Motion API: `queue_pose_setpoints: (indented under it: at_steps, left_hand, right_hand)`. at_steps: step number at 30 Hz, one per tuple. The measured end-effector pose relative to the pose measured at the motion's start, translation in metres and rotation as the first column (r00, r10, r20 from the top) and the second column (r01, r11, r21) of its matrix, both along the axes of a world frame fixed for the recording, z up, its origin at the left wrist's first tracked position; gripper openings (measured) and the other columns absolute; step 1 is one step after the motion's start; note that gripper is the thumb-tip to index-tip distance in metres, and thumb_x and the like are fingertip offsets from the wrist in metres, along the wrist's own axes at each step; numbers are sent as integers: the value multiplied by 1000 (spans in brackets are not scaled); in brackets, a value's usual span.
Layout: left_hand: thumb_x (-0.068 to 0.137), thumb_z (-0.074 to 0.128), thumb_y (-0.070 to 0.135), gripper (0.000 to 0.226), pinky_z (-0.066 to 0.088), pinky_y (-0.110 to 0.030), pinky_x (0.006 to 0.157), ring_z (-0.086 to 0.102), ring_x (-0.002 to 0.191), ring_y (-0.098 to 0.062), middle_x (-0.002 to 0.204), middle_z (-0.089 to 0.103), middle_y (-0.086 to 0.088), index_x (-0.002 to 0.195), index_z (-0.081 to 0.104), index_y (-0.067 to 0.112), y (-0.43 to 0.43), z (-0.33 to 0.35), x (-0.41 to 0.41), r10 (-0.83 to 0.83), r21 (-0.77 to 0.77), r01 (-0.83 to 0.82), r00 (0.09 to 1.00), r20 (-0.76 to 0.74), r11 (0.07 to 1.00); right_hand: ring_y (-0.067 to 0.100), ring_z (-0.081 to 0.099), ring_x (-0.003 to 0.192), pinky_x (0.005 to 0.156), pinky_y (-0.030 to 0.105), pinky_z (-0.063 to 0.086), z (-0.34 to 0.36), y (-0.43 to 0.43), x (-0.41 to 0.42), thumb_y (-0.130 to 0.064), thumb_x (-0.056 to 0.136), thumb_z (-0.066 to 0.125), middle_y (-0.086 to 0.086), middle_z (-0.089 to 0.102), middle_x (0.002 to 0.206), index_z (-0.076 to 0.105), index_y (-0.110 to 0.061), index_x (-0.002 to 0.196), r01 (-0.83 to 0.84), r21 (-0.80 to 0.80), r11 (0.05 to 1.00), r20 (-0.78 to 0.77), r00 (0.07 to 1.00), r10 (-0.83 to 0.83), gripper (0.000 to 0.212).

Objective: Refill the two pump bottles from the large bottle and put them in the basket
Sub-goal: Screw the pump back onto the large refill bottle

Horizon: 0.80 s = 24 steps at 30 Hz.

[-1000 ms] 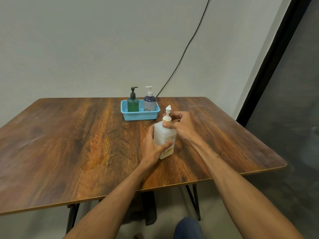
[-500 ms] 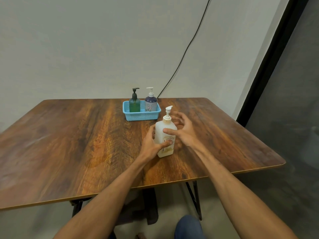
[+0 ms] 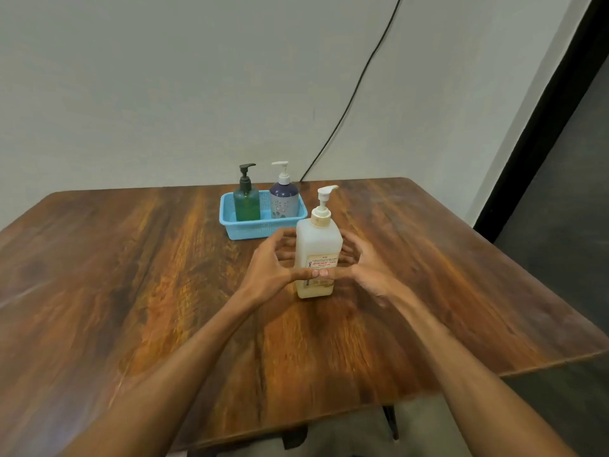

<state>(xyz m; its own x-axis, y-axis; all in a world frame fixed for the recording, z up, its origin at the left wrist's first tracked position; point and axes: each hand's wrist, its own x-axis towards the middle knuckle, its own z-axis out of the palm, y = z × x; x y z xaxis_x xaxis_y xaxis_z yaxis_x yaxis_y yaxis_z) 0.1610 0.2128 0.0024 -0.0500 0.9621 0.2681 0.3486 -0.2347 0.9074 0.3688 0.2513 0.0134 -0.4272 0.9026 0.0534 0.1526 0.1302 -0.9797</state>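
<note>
The large white pump bottle point(image 3: 318, 249) stands upright on the wooden table point(image 3: 131, 275), its pump head on. My left hand point(image 3: 267, 268) and my right hand point(image 3: 365, 265) curl round it from either side; both thumbs meet on the label at the front and the fingers reach behind it. Just behind it sits the blue basket point(image 3: 227, 219). A green pump bottle point(image 3: 246, 204) with a black pump and a purple pump bottle point(image 3: 284, 199) with a white pump stand upright side by side inside the basket.
A black cable point(image 3: 356, 87) runs down the wall to the table's back edge. A dark frame point(image 3: 543, 110) rises beyond the table's right side. The table's front edge is near my forearms.
My right hand came off the pump head and dropped to the bottle's side. Both thumbs now meet on the label. The bottle stays upright in the same spot.
</note>
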Motion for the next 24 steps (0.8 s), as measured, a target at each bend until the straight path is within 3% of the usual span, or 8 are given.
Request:
queue_pose_setpoints:
  at_steps: [3, 6, 11, 16, 20, 22, 24]
  left_hand:
    - [65, 93, 26, 81, 61, -37, 89, 69, 111, -16, 130, 65, 1, 134, 51, 22, 45, 14, -1, -19, -3, 19, 1000, 16, 1000]
    - [65, 93, 26, 83, 61, -35, 90, 67, 116, -17, 132, 64, 2, 136, 50, 20, 79, 39, 2, -41, -24, 42, 998, 55, 999]
    - [66, 93, 23, 76, 57, -15, 78, 65, 111, -6, 121, 63, 16, 129, 51, 27, 114, 119, 13, -58, -96, 67, 994, 97, 993]
    - [64, 95, 21, 82, 61, -32, 89, 68, 113, -15, 127, 68, 2, 135, 54, 19, 158, 183, 34, -69, -143, 88, 989, 131, 986]
    - [66, 94, 18, 80, 60, -30, 91, 67, 116, -15, 128, 67, 3, 134, 53, 19, 210, 199, 74, -101, -174, 125, 985, 137, 977]
    - [66, 94, 16, 79, 60, -36, 93, 67, 116, -15, 128, 67, 2, 134, 53, 17, 236, 192, 96, -98, -201, 127, 984, 146, 971]
    - [64, 95, 16, 82, 59, -43, 96, 67, 117, -15, 129, 68, 2, 134, 54, 16, 268, 179, 121, -80, -229, 109, 988, 134, 967]
  right_hand:
    - [-8, 65, 103, 81, 14, 54, 14, 44, 2, 2, 72, 85, -18, 64, 118, 56, -38, 120, 17, 32, 999, -7, 1000, -17, 69]
    - [5, 65, 113, 85, 21, 56, 42, 74, 2, -1, 71, 86, -5, 65, 128, 53, -25, 137, 32, 27, 999, -20, 999, -31, 78]
    - [16, 64, 118, 91, 33, 58, 120, 106, 2, 2, 70, 86, 0, 65, 129, 52, -24, 136, 104, -42, 994, -2, 995, -105, 79]
    - [20, 67, 115, 91, 45, 59, 187, 139, 21, 8, 69, 85, 2, 66, 128, 52, -26, 136, 151, -117, 982, 6, 988, -152, 81]
    - [24, 66, 115, 93, 51, 58, 204, 183, 60, 9, 69, 84, 4, 67, 126, 53, -17, 137, 210, -94, 973, 45, 977, -206, 79]
    - [24, 67, 114, 91, 47, 59, 204, 205, 82, 5, 70, 84, -6, 68, 119, 57, -19, 132, 216, -54, 975, 77, 974, -212, 72]
    - [16, 68, 110, 88, 43, 60, 200, 233, 106, -8, 68, 88, -20, 65, 111, 62, -35, 120, 207, 41, 977, 162, 964, -211, 64]
